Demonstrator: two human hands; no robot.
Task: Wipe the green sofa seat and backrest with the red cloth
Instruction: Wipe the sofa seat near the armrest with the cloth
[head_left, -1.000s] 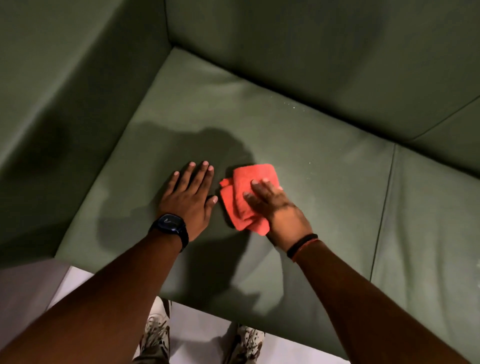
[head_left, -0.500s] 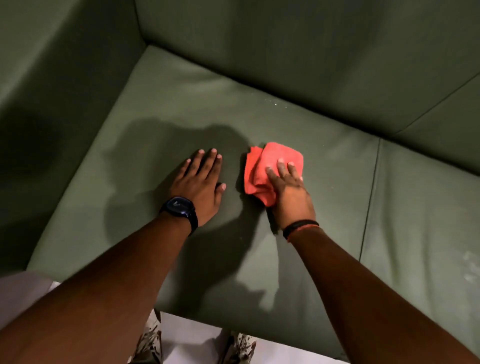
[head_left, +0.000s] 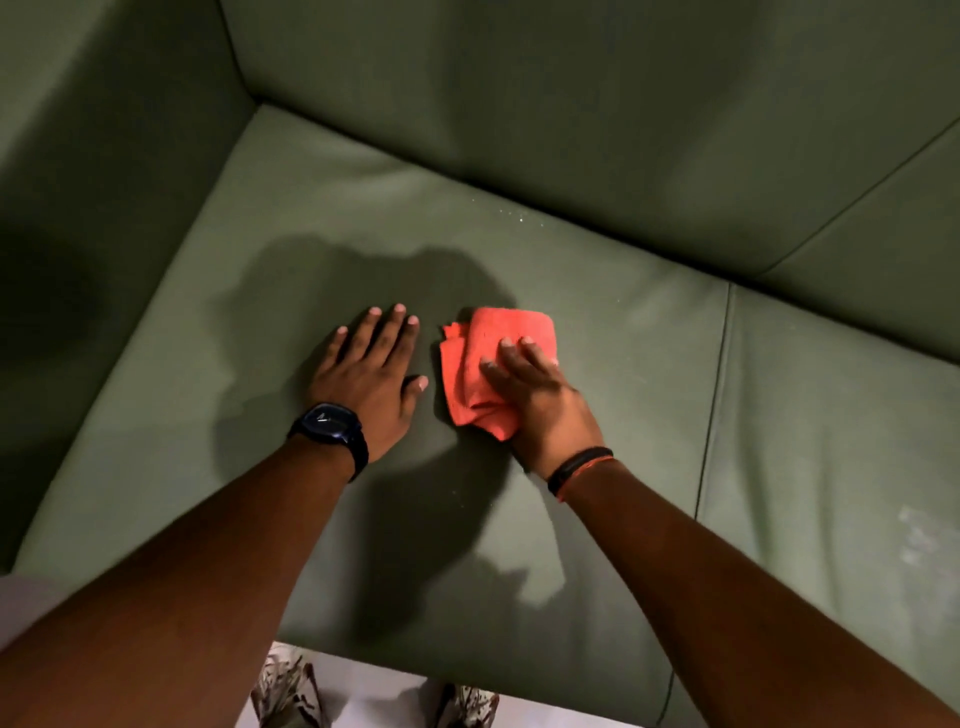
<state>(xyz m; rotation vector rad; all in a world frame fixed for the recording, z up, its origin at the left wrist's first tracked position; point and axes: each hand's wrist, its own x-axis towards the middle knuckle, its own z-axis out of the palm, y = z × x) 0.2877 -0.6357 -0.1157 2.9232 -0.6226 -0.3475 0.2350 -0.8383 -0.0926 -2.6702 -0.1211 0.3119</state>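
The folded red cloth (head_left: 480, 358) lies flat on the green sofa seat (head_left: 613, 364), near the middle of the left cushion. My right hand (head_left: 540, 400) presses down on its right half, fingers spread over it and the palm covering its lower corner. My left hand (head_left: 371, 376), with a dark watch on the wrist, rests flat on the seat just left of the cloth, fingers apart and holding nothing. The backrest (head_left: 571, 114) rises behind the seat. Small white specks (head_left: 511, 213) lie on the seat close to the backrest.
The sofa's left armrest (head_left: 104, 182) walls in the seat. A seam (head_left: 719, 395) divides the left cushion from the right one (head_left: 841, 441), which bears pale smudges (head_left: 919, 535). My shoes (head_left: 283, 693) stand on the light floor below the front edge.
My right hand pushed the cloth away and to the right, then drew it back toward me. My left hand has stayed planted on the seat.
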